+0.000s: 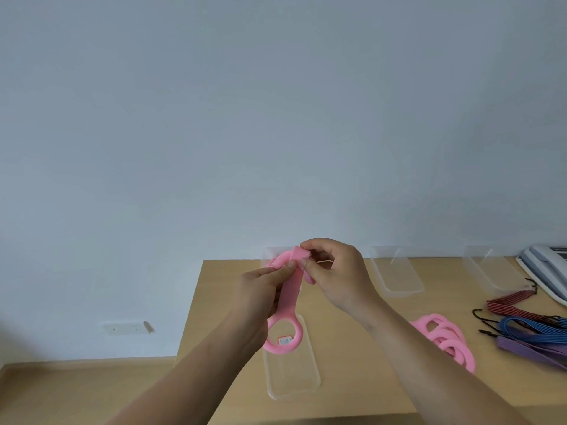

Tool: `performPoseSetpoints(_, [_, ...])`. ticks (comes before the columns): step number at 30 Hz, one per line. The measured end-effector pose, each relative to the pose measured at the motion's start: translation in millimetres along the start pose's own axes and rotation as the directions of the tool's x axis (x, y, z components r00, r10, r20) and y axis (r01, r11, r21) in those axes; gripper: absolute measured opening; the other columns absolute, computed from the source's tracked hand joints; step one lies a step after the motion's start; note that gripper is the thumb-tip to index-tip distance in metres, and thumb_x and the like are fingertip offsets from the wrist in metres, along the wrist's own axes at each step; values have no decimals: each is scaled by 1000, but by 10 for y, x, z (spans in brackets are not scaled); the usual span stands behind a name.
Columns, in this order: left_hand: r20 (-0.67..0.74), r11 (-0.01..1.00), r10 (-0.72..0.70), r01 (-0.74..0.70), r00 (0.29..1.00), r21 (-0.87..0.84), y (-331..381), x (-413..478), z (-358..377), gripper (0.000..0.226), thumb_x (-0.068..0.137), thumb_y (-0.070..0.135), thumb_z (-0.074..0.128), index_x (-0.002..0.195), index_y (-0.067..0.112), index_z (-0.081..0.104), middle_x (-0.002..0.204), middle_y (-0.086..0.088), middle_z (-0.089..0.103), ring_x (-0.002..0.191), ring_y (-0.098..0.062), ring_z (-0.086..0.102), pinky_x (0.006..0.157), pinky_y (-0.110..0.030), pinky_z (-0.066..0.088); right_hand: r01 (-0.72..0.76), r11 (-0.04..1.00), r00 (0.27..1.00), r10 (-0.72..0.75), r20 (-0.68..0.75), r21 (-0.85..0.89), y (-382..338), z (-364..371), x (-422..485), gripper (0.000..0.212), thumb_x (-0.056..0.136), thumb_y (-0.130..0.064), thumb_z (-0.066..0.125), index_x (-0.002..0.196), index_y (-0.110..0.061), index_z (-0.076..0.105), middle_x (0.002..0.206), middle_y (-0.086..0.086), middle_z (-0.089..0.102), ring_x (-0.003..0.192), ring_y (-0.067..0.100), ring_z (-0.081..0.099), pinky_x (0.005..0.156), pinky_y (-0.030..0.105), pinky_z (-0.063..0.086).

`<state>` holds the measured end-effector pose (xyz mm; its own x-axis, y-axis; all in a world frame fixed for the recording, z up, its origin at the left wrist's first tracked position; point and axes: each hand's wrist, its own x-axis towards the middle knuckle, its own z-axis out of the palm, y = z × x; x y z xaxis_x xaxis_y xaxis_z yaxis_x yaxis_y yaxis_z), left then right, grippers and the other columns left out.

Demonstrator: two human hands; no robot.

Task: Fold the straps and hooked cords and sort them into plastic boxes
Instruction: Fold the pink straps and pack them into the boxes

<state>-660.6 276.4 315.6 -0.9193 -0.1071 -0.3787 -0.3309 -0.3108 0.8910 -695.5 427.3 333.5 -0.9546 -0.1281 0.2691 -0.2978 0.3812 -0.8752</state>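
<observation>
A pink strap [288,297] with a ring at each end hangs above the table. My left hand [260,289] pinches its upper part, and my right hand [333,271] pinches the folded top end beside it. The lower ring, with a small label, dangles over a clear plastic box [294,381] lying near the table's front. A pile of pink straps [445,338] lies to the right. Farther right lie hooked cords: a red one [515,297], a blue one [534,329] and a purple one [527,351].
Two more clear plastic boxes [395,274] [491,268] stand along the wall at the back of the wooden table [362,378]. A white telephone [546,265] sits at the far right. A lower wooden surface [76,391] lies to the left.
</observation>
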Motion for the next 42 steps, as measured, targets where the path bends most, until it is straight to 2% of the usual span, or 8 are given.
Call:
performPoseSetpoints(7, [-41,998,-22,24,999,63,-6,-6,-8,27,86,31,81,80,5,81,79,-15,73,68,-25,61,65,-34,48,77,995,996,-80,-44,-56,5,22,-39,15,86,-11,74,99,-19,76,90,-12,73,77,10,70,76,37,58])
performPoseSetpoints(15, [-7,999,-27,27,1000,32,22,-2,-77,14,90,9,71,98,0,78,98,-24,78,78,-29,71,71,-38,55,363,895,919,-389,-57,-261,-18,66,-104,25,72,14,73,85,-7,71,88,-1,68,79,15,65,71,30,54])
performPoseSetpoints(21, [172,998,-20,30,985,-52,-4,17,-131,30,87,21,75,108,-1,76,94,-14,76,82,-23,70,72,-34,58,476,811,849,-524,-61,-341,-42,119,-150,29,68,19,71,82,-7,75,84,1,69,78,15,62,72,21,51])
performPoseSetpoints(25, [191,1000,18,-13,981,-27,-21,11,-186,19,96,9,66,108,-3,76,97,-17,72,83,-21,68,76,-32,57,465,838,870,-492,-27,-286,-136,48,-176,18,74,1,75,82,-15,78,84,-8,73,85,11,65,75,27,53])
performPoseSetpoints(29, [225,997,59,-71,973,44,-4,-33,-184,27,95,-8,57,112,2,77,115,-24,74,100,-29,69,94,-43,56,199,920,980,-181,86,-337,-163,-33,-26,24,89,-16,68,113,-17,72,111,-9,69,101,8,60,90,25,47])
performPoseSetpoints(32, [233,994,73,-88,970,57,-1,-37,-184,34,93,-14,54,112,4,77,114,-20,76,104,-31,69,104,-50,51,110,935,960,-11,281,-337,-155,-41,21,16,94,-18,62,101,-22,75,94,-18,70,81,-5,60,74,11,41])
performPoseSetpoints(39, [243,989,-46,9,969,150,-42,-22,-243,18,96,6,63,106,1,78,104,-22,78,89,-31,75,80,-41,63,57,940,969,29,246,-337,-91,-41,6,16,90,-19,67,83,-30,76,76,-23,70,75,-5,61,64,6,41])
performPoseSetpoints(42, [249,983,-142,107,958,150,-46,-39,-243,31,95,20,63,113,-4,72,97,-19,77,83,-32,75,79,-45,61,30,965,985,16,171,-261,-79,-28,-15,17,85,-14,73,87,-31,76,75,-26,67,73,-2,61,65,7,44])
